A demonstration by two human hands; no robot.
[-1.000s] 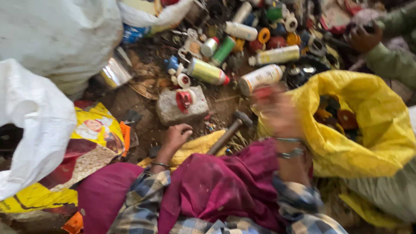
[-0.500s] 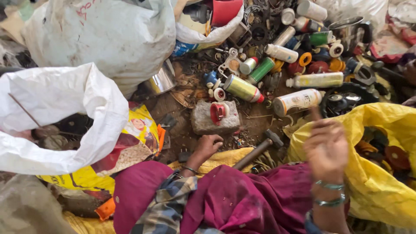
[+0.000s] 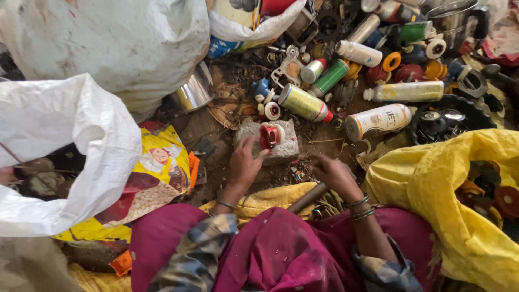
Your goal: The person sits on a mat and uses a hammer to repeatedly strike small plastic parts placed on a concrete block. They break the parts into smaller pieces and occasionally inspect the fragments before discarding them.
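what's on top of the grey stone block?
A red-and-white plastic cap sits on the stone block, with the left hand touching it. The right hand is by a hammer handle. The hammer's head is covered.

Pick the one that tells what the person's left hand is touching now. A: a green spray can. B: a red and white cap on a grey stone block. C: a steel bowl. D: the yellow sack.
B: the left hand has its fingers at the red and white cap, which sits on the grey stone block, while the right hand rests lower on the wooden handle.
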